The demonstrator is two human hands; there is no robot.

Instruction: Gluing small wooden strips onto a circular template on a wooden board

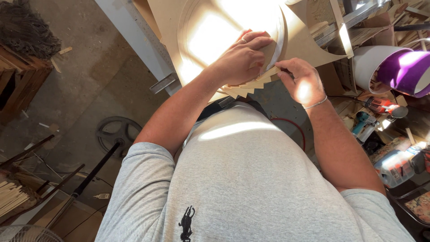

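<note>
My left hand [242,58] presses flat on the fanned pale wooden wedges [248,85] at the round board's [210,31] edge; my right hand's [302,80] fingers pinch the outermost wedge, best seated snugly.

The round board [210,31] looks like smooth, matt fibreboard or thin wood, pale tan, as do the small wooden slats [251,85] fanned at its edge. The lampshade [398,67] nearby has glossy purple lining, and the floor [89,67] is rough, dusty concrete.
</note>
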